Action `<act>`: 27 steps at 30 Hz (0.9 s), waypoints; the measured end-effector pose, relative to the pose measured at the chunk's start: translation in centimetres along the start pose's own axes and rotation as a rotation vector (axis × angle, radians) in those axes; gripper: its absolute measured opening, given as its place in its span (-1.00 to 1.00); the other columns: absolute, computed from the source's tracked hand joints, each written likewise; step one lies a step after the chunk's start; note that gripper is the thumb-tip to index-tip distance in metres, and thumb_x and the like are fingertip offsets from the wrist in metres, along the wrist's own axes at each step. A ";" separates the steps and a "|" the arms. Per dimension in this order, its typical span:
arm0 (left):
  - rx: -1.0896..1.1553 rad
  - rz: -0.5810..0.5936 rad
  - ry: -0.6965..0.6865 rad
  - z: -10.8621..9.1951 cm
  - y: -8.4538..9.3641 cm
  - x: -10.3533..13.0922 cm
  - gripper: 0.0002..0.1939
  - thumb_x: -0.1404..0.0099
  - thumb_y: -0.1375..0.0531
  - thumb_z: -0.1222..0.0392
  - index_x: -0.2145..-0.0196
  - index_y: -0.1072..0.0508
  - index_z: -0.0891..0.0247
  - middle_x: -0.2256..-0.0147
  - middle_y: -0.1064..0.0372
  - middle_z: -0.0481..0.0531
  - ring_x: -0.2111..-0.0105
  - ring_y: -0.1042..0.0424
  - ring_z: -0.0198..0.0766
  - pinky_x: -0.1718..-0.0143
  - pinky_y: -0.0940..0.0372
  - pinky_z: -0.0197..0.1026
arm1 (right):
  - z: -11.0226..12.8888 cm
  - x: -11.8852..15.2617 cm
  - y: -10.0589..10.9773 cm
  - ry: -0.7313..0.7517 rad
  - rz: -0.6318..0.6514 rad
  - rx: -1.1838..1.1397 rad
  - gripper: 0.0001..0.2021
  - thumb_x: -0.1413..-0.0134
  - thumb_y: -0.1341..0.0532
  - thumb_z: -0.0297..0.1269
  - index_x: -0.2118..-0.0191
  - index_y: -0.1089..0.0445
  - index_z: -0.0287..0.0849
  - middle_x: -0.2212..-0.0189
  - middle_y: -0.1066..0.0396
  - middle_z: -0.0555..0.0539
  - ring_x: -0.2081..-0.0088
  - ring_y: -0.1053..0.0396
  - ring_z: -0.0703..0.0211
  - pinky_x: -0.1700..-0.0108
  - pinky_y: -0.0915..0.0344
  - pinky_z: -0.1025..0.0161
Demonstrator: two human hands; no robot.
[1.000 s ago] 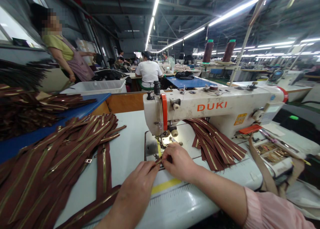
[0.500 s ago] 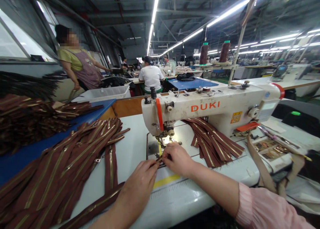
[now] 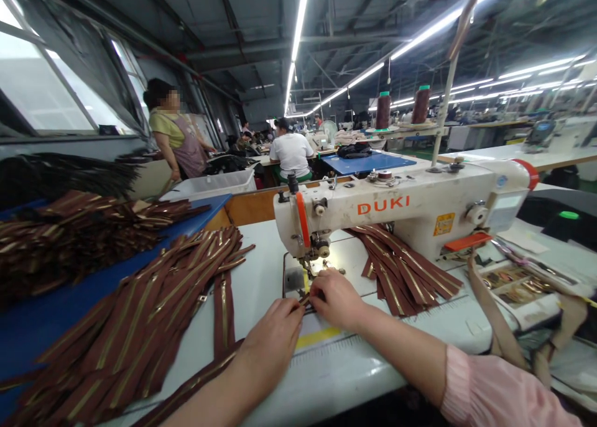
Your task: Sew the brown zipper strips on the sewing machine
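Both hands are at the front of a white sewing machine (image 3: pixel 382 206), just before its presser foot. My left hand (image 3: pixel 274 335) pinches the end of a brown zipper (image 3: pixel 198 377) with gold teeth, whose length trails under my wrist to the lower left. My right hand (image 3: pixel 336 299) has thumb and fingers closed on the same end, close to the needle. The fingers partly hide that end. To the left lies a heap of brown zippers (image 3: pixel 140 327). More zippers (image 3: pixel 401 268) lie fanned out under the machine arm.
On a blue surface (image 3: pixel 28 334) at the left sits a bundle of brown strips (image 3: pixel 84 240). A divided tray (image 3: pixel 517 287) of small metal parts stands at the right. Two thread cones (image 3: pixel 383 111) rise behind the machine. Co-workers (image 3: pixel 291 147) are farther back.
The view has turned slightly left and up, so the machine and heap appear farther right and lower. Both hands keep their grip on the zipper near the needle.
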State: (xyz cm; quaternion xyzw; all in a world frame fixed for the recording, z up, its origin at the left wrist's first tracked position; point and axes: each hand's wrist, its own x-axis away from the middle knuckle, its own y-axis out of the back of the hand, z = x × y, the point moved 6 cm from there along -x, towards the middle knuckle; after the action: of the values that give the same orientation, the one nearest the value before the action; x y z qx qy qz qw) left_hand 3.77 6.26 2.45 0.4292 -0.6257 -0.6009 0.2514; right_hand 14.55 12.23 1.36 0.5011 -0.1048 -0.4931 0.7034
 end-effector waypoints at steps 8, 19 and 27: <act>0.075 0.128 0.024 -1.1 0.9 -2.4 -0.77 -0.19 -0.04 0.42 0.39 -0.48 0.25 0.32 -0.40 0.07 0.27 -0.42 -0.17 0.18 -0.35 -0.17 | 0.6 -1.0 0.9 0.184 0.109 0.060 -0.87 0.05 -0.16 -0.52 0.44 -0.45 -0.24 0.42 -0.41 -0.10 0.30 -0.29 0.14 0.19 -0.15 0.25; 0.100 0.036 -0.048 -0.9 -0.8 -0.8 -0.71 -0.30 0.02 0.43 0.19 -0.45 0.26 0.22 -0.36 0.08 0.18 -0.35 -0.15 0.12 -0.31 -0.13 | 0.0 -1.8 0.8 0.279 0.157 0.033 -0.83 0.12 -0.17 -0.59 0.50 -0.45 -0.22 0.49 -0.45 -0.04 0.39 -0.32 0.20 0.19 -0.16 0.28; -0.010 -0.081 -0.249 -1.0 -0.5 -0.5 -0.62 -0.27 0.02 0.45 0.04 -0.39 0.23 0.05 -0.37 0.14 0.02 -0.32 -0.10 -0.01 -0.29 0.02 | -0.9 -1.4 0.5 0.194 0.116 0.011 -0.88 0.03 -0.20 -0.54 0.45 -0.44 -0.22 0.43 -0.43 -0.06 0.31 -0.29 0.18 0.18 -0.14 0.28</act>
State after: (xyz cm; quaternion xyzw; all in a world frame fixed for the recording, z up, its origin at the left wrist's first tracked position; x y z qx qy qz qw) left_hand 4.94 6.18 2.25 0.3749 -0.6314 -0.6621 0.1496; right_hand 14.75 13.90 1.81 0.5433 -0.0679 -0.4003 0.7348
